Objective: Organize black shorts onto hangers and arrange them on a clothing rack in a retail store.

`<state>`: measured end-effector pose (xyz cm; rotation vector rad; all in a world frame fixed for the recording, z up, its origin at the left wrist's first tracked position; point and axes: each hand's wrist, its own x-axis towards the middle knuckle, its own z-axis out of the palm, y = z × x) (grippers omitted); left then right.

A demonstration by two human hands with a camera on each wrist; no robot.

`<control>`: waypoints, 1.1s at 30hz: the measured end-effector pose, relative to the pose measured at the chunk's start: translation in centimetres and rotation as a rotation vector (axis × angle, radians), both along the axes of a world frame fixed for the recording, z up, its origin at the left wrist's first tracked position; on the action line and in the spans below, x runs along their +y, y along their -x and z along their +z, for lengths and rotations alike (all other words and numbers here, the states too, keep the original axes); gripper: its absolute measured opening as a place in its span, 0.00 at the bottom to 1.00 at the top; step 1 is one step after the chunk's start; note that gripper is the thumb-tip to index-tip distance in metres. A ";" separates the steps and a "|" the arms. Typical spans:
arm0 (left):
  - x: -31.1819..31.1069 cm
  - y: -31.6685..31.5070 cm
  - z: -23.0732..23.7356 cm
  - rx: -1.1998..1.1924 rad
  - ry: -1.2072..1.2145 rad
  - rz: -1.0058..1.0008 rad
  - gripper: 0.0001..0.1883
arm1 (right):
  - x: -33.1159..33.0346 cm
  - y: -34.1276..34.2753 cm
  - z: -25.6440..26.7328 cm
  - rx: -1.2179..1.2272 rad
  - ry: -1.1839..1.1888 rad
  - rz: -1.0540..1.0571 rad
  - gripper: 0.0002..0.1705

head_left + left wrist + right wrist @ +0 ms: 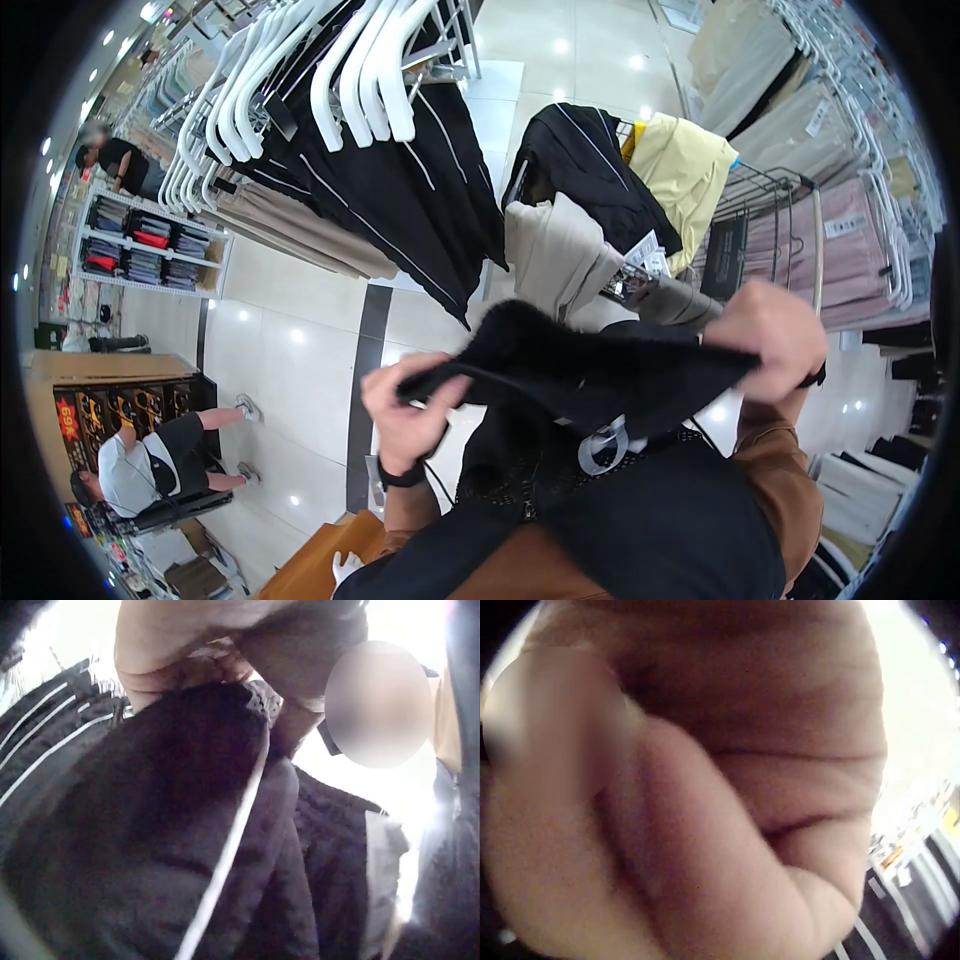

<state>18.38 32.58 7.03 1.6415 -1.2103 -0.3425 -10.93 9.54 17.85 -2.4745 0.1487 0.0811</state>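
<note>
A black garment (600,375) is stretched between the two hands in front of the chest. The left hand (415,405) pinches its left end between thumb and fingers; in the left wrist view, that hand (262,652) grips dark cloth (150,795) with a white stripe hanging below. The right hand (768,335), blurred, grips the garment's other end with curled fingers. Its palm and bent fingers fill the right wrist view, where the hand (727,787) hides the cloth.
Black striped trousers (400,200) hang on a rack with white hangers (385,80), ahead and to the left. A wire cart (770,220) holds black, yellow (680,170) and beige (560,255) clothes. More clothes racks line the right. A person (150,470) stands at the lower left.
</note>
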 end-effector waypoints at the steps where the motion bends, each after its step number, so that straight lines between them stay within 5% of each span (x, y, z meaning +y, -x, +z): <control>1: -0.9 -1.0 0.3 0.032 0.084 -0.003 0.12 | -0.4 0.1 -1.3 -0.176 -0.065 0.095 0.09; 2: -2.2 -2.2 0.8 0.063 0.166 -0.011 0.12 | -1.0 0.1 -2.6 -0.352 -0.133 0.184 0.11; 4: -3.4 -3.8 1.5 0.209 0.358 0.088 0.09 | -2.8 -1.5 -2.3 -0.258 -0.297 0.352 0.17; 8: -10.1 -6.3 7.1 -0.011 0.502 0.357 0.09 | -4.9 -3.2 -3.2 -0.371 -0.437 0.481 0.20; 14: -17.6 -11.1 9.4 -0.233 0.086 0.277 0.20 | -7.6 -2.2 -3.7 -0.447 -0.427 0.356 0.20; 18: -19.1 -11.0 9.1 -0.175 0.057 0.311 0.18 | -8.9 -0.1 -5.2 -0.492 -0.481 0.260 0.22; 26: -20.0 -11.7 10.6 -0.280 0.242 0.430 0.20 | -10.9 1.5 -7.2 -0.481 -0.518 0.053 0.21; 33: -18.6 -10.8 8.3 -0.091 0.375 0.481 0.20 | -11.7 1.6 -7.1 -0.483 -0.585 0.009 0.16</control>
